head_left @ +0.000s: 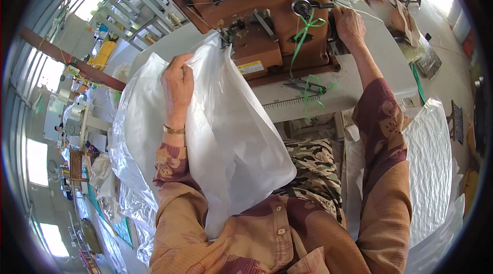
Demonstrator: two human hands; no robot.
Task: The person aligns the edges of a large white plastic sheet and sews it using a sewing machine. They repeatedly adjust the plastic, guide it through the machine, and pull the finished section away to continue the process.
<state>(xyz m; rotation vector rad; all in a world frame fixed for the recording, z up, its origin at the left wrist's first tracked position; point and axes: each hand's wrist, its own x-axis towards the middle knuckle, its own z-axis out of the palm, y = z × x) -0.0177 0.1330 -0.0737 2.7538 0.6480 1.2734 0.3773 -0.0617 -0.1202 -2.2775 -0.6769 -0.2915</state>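
Observation:
A brown sewing machine (303, 43) stands on a pale table, thread running across its front to the needle area. White woven plastic cloth, perhaps a sack (226, 135), hangs from under the needle down over my lap. My left hand (178, 81) is closed on a fold of it, left of the needle. At the machine's right end, my right hand (351, 27) curls its fingers round what looks like the handwheel; the fingertips are partly hidden. Green string (308, 30) is tied on the machine's front knob. Small thread snips (305, 86) lie on the table before the machine.
A ruler strip (290, 102) runs along the near edge of the table (387, 63). More white plastic sheeting (429, 166) is piled at my right, and clear plastic (136, 202) at my left. A metal rack (136, 10) stands behind, left of the machine.

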